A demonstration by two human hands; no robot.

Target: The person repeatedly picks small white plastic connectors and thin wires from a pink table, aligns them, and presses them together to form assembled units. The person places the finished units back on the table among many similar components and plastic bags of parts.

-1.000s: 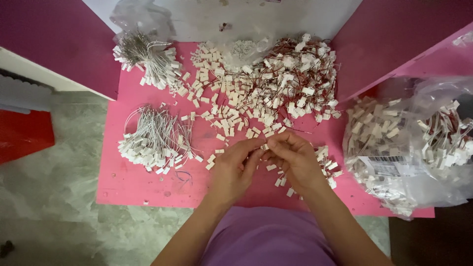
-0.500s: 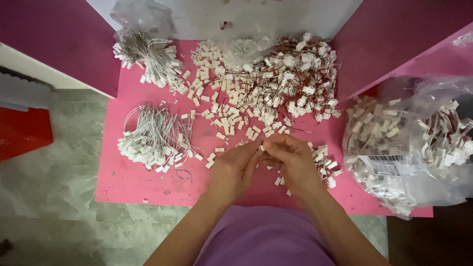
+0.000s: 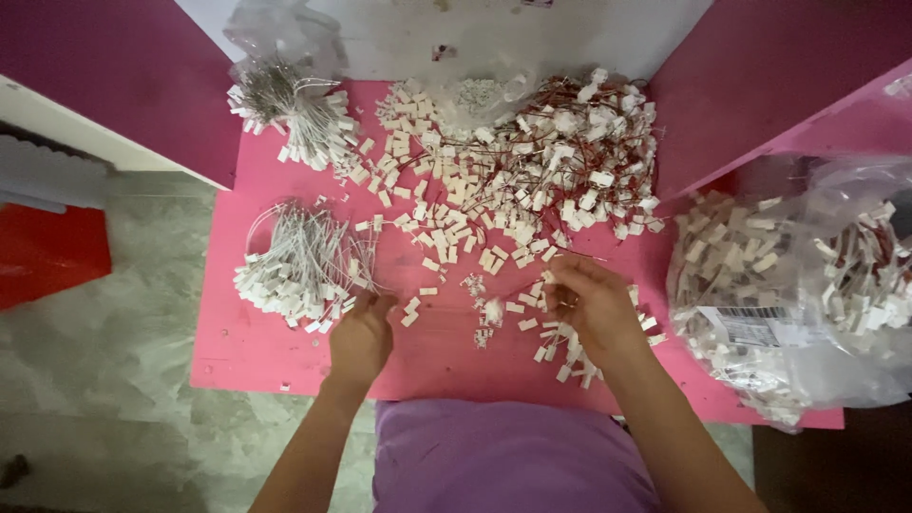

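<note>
My left hand (image 3: 364,334) rests on the pink table (image 3: 247,356) with curled fingertips touching the right edge of a bundle of white-wired connectors (image 3: 299,268); whether it holds one is hidden. To the right, my right hand (image 3: 591,306) has its fingers pinched over a thin red wire (image 3: 528,283) among loose white connector housings (image 3: 568,353). A small heap of tiny white pieces (image 3: 483,312) lies between my hands. Beyond it spreads a scatter of white housings (image 3: 446,214), and behind that a tangle of red-wired connectors (image 3: 575,152).
A second bundle of white-wired connectors (image 3: 285,114) lies at the back left. A clear plastic bag of housings and red-wired parts (image 3: 788,285) sits on the right edge. Pink panels (image 3: 788,66) rise on both sides. A red object (image 3: 47,252) lies on the floor at left.
My hands were together at the table's middle front. My left hand has moved left to the white-wired bundle; my right hand stayed in place.
</note>
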